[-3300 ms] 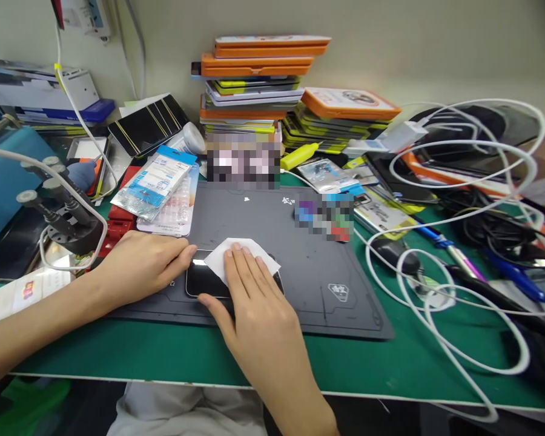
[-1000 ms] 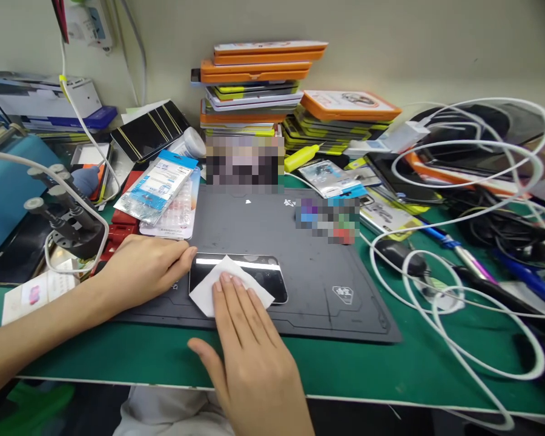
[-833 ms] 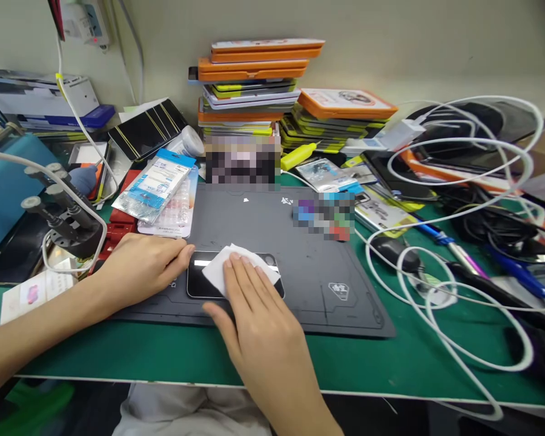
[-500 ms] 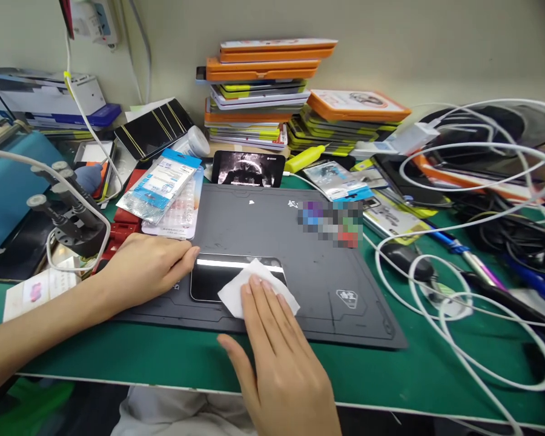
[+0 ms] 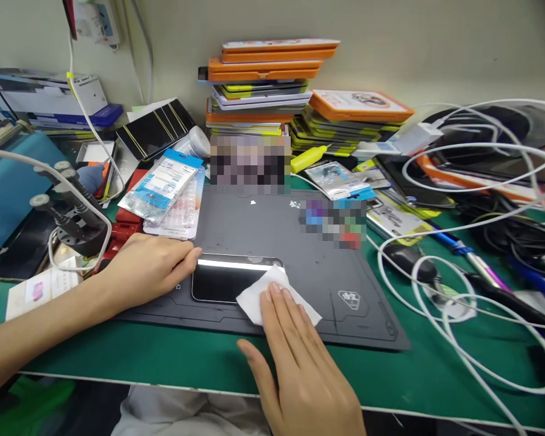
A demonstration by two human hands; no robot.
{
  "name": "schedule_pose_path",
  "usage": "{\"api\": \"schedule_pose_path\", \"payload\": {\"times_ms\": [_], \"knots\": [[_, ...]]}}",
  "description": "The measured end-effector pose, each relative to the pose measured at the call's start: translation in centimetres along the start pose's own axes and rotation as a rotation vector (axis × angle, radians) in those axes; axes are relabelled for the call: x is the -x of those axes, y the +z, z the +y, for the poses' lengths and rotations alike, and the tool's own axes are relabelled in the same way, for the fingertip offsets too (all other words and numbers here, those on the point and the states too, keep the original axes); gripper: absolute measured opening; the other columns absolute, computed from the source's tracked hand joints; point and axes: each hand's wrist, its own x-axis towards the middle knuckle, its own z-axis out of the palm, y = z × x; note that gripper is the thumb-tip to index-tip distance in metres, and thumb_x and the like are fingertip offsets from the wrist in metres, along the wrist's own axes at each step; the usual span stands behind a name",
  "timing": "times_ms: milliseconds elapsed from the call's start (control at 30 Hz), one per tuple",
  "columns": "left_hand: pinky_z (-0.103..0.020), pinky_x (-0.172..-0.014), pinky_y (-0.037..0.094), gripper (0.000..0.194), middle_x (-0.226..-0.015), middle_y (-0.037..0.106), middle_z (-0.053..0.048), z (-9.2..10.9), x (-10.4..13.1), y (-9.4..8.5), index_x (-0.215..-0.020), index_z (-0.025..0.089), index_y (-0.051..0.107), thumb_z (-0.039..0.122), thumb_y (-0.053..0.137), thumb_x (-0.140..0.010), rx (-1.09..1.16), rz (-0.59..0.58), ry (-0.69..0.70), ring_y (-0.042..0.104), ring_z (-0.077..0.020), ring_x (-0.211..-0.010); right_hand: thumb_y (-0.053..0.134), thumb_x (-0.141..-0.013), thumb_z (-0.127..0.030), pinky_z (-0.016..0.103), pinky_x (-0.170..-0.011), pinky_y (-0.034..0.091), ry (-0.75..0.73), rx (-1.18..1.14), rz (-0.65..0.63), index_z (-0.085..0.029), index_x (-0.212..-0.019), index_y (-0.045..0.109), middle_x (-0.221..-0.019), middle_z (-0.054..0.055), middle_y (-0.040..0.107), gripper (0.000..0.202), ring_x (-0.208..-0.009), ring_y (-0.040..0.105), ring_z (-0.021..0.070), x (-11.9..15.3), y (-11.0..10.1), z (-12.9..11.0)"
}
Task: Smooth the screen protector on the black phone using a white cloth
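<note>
White wipe (image 5: pixel 257 297), thin and four-cornered, spread flat under the right hand (image 5: pixel 306 360): four fingers straight and close together on top, thumb held apart, nothing pinched. Wipe lies over the near right corner of a smartphone (image 5: pixel 222 281) and laps onto the grey work mat (image 5: pixel 313 254). Phone flat, black screen up, lengthwise across the mat's near half; bright strip of reflection along its far side. Left hand (image 5: pixel 152 263) curled, thumb side at the phone's left end; cannot tell whether it is clamped on that edge. Mat rests on a green tabletop (image 5: pixel 163 348). Beyond the left hand, a blue-and-white packet (image 5: pixel 166 184); behind the mat, stacked orange boxes (image 5: pixel 263 71) and a yellow needle-tipped bottle (image 5: pixel 307 159).
</note>
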Motion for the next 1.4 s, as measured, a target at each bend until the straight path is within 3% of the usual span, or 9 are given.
{"api": "schedule_pose_path", "payload": {"times_ms": [133,300,600,900,1200,1400], "knots": [[-0.033,-0.056,0.016,0.049,-0.064,0.068,0.000,0.0,-0.1,-0.1,-0.071,0.022,0.049,0.040,0.032,-0.113,-0.011,-0.002,-0.012,0.068,-0.0200,-0.062,0.052,-0.113,-0.044,0.045,-0.118,0.054,0.003,-0.050,-0.019,-0.006,-0.161,0.048,-0.159,0.018,0.058,0.062,-0.148,0.059,0.0310,-0.9,0.5,0.9],[-0.034,-0.056,0.018,0.048,-0.068,0.070,0.000,0.0,-0.2,-0.2,-0.073,0.022,0.052,0.038,0.032,-0.113,-0.001,-0.021,-0.017,0.070,-0.0196,-0.065,0.047,-0.114,-0.046,0.046,-0.118,0.056,0.055,-0.110,-0.039,-0.006,-0.157,0.052,-0.159,0.017,0.059,0.059,-0.149,0.057,0.0304,-3.4,1.7,1.8],[-0.033,-0.055,0.016,0.050,-0.064,0.068,-0.001,0.2,-0.2,-0.1,-0.069,0.021,0.049,0.040,0.032,-0.113,-0.004,-0.017,-0.013,0.066,-0.0188,-0.061,0.057,-0.111,-0.043,0.039,-0.125,0.045,0.021,-0.025,0.011,-0.002,-0.154,0.055,-0.156,0.019,0.061,0.060,-0.144,0.062,0.0306,0.3,-0.3,0.6],[-0.034,-0.056,0.018,0.050,-0.062,0.066,-0.001,0.1,-0.2,-0.2,-0.069,0.022,0.049,0.039,0.031,-0.113,-0.004,0.010,0.001,0.065,-0.0188,-0.059,0.048,-0.113,-0.049,0.046,-0.117,0.055,0.061,-0.061,-0.021,-0.002,-0.152,0.056,-0.157,0.019,0.060,0.062,-0.145,0.060,0.0330,-3.8,1.8,1.9],[-0.033,-0.056,0.019,0.047,-0.061,0.064,0.000,0.1,-0.2,0.1,-0.069,0.022,0.045,0.038,0.032,-0.112,0.015,0.060,0.040,0.063,-0.0196,-0.057,0.051,-0.112,-0.047,0.042,-0.130,0.039,0.008,-0.073,-0.029,0.001,-0.157,0.050,-0.162,0.021,0.055,0.066,-0.153,0.052,0.0308,0.2,-0.2,0.5],[-0.034,-0.055,0.019,0.048,-0.059,0.062,0.001,0.0,-0.2,0.0,-0.068,0.023,0.045,0.037,0.034,-0.113,0.003,0.083,0.048,0.061,-0.0198,-0.055,0.048,-0.113,-0.050,0.046,-0.126,0.047,0.010,-0.089,-0.006,0.002,-0.150,0.058,-0.157,0.021,0.060,0.065,-0.148,0.058,0.0321,-2.7,1.1,0.1]]}}
